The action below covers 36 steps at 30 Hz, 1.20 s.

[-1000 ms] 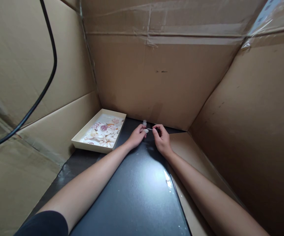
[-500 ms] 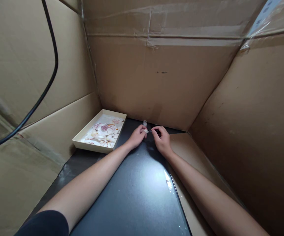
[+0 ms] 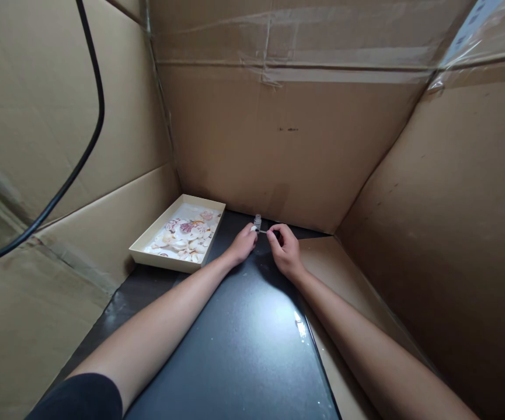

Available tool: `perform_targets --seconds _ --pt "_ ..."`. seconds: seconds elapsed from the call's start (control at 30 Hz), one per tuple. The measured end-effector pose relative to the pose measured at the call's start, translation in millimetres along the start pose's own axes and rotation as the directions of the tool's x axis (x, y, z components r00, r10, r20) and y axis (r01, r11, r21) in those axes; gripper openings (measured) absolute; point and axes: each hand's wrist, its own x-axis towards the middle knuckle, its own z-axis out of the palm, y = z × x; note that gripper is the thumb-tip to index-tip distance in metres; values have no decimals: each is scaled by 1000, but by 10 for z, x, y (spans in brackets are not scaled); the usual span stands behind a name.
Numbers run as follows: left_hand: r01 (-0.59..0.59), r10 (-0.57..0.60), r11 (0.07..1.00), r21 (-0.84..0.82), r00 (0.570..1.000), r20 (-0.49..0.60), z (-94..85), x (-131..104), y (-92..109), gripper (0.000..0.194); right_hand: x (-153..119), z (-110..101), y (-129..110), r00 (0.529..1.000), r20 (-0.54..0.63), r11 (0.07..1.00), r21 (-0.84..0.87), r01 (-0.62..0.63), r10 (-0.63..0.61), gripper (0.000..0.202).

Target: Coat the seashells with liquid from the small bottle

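A small white piece (image 3: 253, 228), probably a seashell, is pinched in the fingers of my left hand (image 3: 243, 245). My right hand (image 3: 286, 249) is closed on a thin stick (image 3: 263, 232), whose tip points left and meets the white piece or comes very close to it. What kind of tool the stick is, I cannot make out. Just behind my left fingertips stands a small clear bottle (image 3: 258, 220), its lower part partly hidden by the hand. Both hands are over the far end of the dark table (image 3: 234, 350).
Left of my hands sits a shallow cream tray (image 3: 169, 265) holding several white and purplish seashells (image 3: 186, 233). Cardboard walls (image 3: 252, 146) close in the back and both sides. A flat cardboard sheet (image 3: 331, 268) lies at right. A black cable (image 3: 94, 128) hangs at upper left.
My left hand has turned a little, shifting the white piece up and left. The stick has followed it leftward, with more of its length showing. More of the bottle is visible.
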Motion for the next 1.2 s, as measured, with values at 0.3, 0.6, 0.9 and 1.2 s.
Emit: perform_targets --seconds 0.3,0.6,0.9,1.2 --pt "-8 13 996 -86 998 59 -5 -17 8 25 -1 -2 -39 999 -21 999 -22 33 -33 16" --pt "-77 76 994 72 997 21 3 41 -67 10 -8 -16 -55 999 -21 999 -49 23 -24 15" --pt "-143 138 981 131 990 39 -17 61 -117 11 -4 -21 -55 1000 -6 997 -70 25 -25 13" --pt "-155 152 979 131 988 32 -3 42 -96 13 -7 -15 -72 1000 -15 998 -68 15 -16 16"
